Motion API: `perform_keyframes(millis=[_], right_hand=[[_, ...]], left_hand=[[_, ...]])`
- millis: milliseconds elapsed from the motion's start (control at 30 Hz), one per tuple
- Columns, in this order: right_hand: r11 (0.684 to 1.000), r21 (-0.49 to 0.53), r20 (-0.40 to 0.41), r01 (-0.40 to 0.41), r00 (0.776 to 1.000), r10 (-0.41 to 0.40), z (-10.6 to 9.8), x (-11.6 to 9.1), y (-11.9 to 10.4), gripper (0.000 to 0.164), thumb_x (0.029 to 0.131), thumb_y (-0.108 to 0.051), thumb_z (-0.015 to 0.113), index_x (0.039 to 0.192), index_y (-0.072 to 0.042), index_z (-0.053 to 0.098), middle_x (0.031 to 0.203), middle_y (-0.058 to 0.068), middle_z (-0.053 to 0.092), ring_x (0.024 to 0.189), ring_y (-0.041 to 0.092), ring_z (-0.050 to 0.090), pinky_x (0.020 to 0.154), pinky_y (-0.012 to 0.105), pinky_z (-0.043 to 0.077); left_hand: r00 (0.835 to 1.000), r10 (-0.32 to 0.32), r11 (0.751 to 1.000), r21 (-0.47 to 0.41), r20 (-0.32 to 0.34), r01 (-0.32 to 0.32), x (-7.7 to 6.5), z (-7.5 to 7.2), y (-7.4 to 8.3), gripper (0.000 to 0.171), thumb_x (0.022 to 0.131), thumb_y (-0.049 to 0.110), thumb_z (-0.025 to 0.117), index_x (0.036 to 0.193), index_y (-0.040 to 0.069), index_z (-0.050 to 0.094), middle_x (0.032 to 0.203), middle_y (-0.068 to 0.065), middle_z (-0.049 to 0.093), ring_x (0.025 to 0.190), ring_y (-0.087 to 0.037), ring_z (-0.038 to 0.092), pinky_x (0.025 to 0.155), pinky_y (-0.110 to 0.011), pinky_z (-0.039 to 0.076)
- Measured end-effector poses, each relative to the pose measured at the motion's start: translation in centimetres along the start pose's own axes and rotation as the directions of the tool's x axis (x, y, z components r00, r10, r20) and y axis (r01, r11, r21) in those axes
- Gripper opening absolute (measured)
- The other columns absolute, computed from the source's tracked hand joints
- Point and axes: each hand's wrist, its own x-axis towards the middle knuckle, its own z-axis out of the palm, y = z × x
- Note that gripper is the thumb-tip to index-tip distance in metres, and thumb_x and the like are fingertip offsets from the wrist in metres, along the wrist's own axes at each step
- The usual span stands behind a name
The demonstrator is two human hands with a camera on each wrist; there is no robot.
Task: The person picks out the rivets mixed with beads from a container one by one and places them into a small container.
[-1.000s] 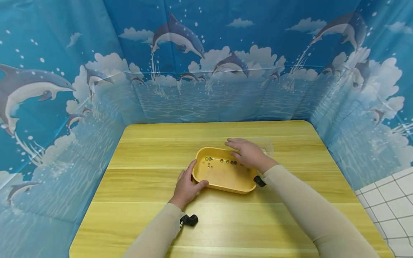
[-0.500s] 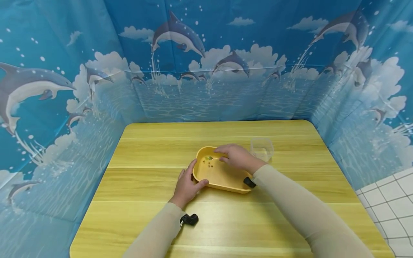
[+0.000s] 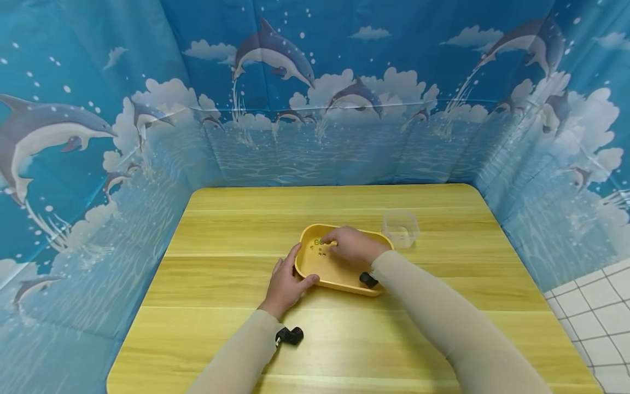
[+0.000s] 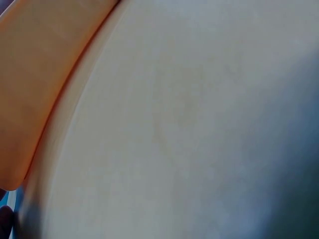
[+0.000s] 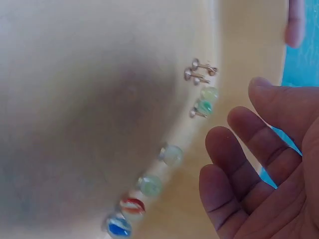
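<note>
A shallow yellow tray (image 3: 339,287) lies on the table. My left hand (image 3: 284,287) grips its near-left corner, thumb on the near rim and fingers along the left side. In the left wrist view, only the tray's outer wall (image 4: 45,74) and a bit of fingers show. Inside the tray, my right hand (image 3: 354,244) hovers beside the far wall, fingers slightly bent and holding nothing. In the right wrist view, several glass marbles (image 5: 132,205) line the tray's edge close to the fingers. Small gold-coloured studs (image 5: 196,73) with round heads lie by the greenish marbles.
A clear plastic container (image 3: 401,229) stands behind the tray's far-right corner. The wood-patterned table (image 3: 221,273) has a dolphin-printed curtain (image 3: 315,148) behind it and along both sides. White tiles (image 3: 598,317) show at the right.
My right hand has swept leftward and down into the tray, from its right part toward the marbles at the far left. The left hand and tray stay in place.
</note>
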Motion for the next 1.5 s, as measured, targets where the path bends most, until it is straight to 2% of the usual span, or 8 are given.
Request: perform_keyframes(millis=[167, 300, 400, 500, 733, 967, 1267, 1500], right_hand=[[1.000, -0.022, 0.006, 0.014, 1.000, -0.014, 0.9, 0.5, 0.1, 0.026, 0.103, -0.017, 0.067, 0.126, -0.015, 0.077, 0.128, 0.001, 0.075, 0.115, 0.020, 0.070, 0.103, 0.042, 0.057], [0.999, -0.042, 0.006, 0.031, 1.000, -0.031, 1.6, 1.0, 0.6, 0.022, 0.100, -0.016, 0.071, 0.121, -0.016, 0.079, 0.114, -0.002, 0.077, 0.093, 0.011, 0.064, 0.090, 0.035, 0.057], [0.998, -0.045, 0.004, 0.034, 0.999, -0.034, 2.1, 1.4, 0.9, 0.021, 0.099, -0.015, 0.073, 0.119, -0.015, 0.079, 0.105, -0.003, 0.075, 0.087, 0.011, 0.060, 0.087, 0.033, 0.055], [0.997, -0.066, 0.002, 0.042, 0.999, -0.042, 2.5, 1.8, 1.0, 0.021, 0.099, -0.015, 0.074, 0.119, -0.015, 0.079, 0.100, -0.003, 0.074, 0.087, 0.013, 0.059, 0.088, 0.033, 0.054], [0.994, -0.099, -0.012, 0.045, 0.999, -0.047, 3.0, 2.2, 0.5, 0.016, 0.099, -0.015, 0.072, 0.114, -0.013, 0.080, 0.111, 0.001, 0.078, 0.098, 0.015, 0.067, 0.094, 0.039, 0.058], [0.996, -0.076, -0.025, 0.049, 0.998, -0.051, 3.4, 2.5, 0.6, 0.009, 0.099, -0.015, 0.072, 0.104, -0.016, 0.079, 0.099, -0.003, 0.076, 0.087, 0.012, 0.063, 0.086, 0.036, 0.057], [0.994, -0.070, -0.018, 0.080, 0.997, -0.081, 3.7, 2.7, 0.4, 0.018, 0.098, -0.021, 0.075, 0.114, -0.013, 0.079, 0.104, -0.002, 0.076, 0.090, 0.011, 0.064, 0.092, 0.036, 0.059], [0.994, -0.088, -0.012, 0.068, 0.998, -0.070, 3.7, 2.9, 0.1, 0.006, 0.100, -0.018, 0.073, 0.098, -0.016, 0.078, 0.095, -0.004, 0.075, 0.083, 0.011, 0.061, 0.084, 0.033, 0.057]], left_hand=[[1.000, -0.011, 1.000, 0.005, -0.003, 0.011, 0.0, 0.0, 0.1, 0.097, 0.089, 0.049, 0.083, 0.166, 0.021, 0.032, 0.156, -0.012, 0.057, 0.145, -0.036, 0.054, 0.134, -0.054, 0.012], [1.000, -0.011, 1.000, 0.009, -0.007, 0.011, 0.1, 0.2, 0.0, 0.096, 0.089, 0.047, 0.083, 0.166, 0.022, 0.032, 0.157, -0.011, 0.056, 0.145, -0.036, 0.053, 0.134, -0.054, 0.012], [1.000, -0.008, 1.000, 0.007, -0.011, 0.008, 0.1, 0.2, 0.0, 0.096, 0.089, 0.047, 0.083, 0.166, 0.022, 0.032, 0.157, -0.011, 0.057, 0.144, -0.037, 0.054, 0.134, -0.055, 0.012], [1.000, -0.008, 1.000, 0.004, -0.013, 0.008, 0.1, 0.2, 0.0, 0.096, 0.089, 0.046, 0.083, 0.166, 0.023, 0.032, 0.157, -0.010, 0.057, 0.145, -0.037, 0.054, 0.134, -0.055, 0.012], [1.000, -0.005, 1.000, 0.006, -0.013, 0.006, 0.2, 0.2, -0.1, 0.095, 0.089, 0.046, 0.083, 0.166, 0.023, 0.032, 0.158, -0.010, 0.056, 0.145, -0.035, 0.053, 0.134, -0.054, 0.012], [1.000, -0.008, 1.000, 0.007, -0.014, 0.008, 0.2, 0.3, -0.3, 0.095, 0.089, 0.046, 0.083, 0.166, 0.024, 0.032, 0.158, -0.009, 0.056, 0.145, -0.036, 0.054, 0.134, -0.055, 0.013], [1.000, -0.004, 1.000, 0.008, -0.016, 0.004, 0.1, 0.1, -0.2, 0.095, 0.089, 0.047, 0.083, 0.166, 0.024, 0.032, 0.157, -0.010, 0.057, 0.144, -0.038, 0.054, 0.133, -0.057, 0.014], [1.000, 0.006, 1.000, 0.013, -0.013, -0.006, 0.1, 0.2, -0.3, 0.095, 0.090, 0.047, 0.082, 0.166, 0.023, 0.032, 0.158, -0.010, 0.055, 0.144, -0.036, 0.054, 0.133, -0.056, 0.014]])
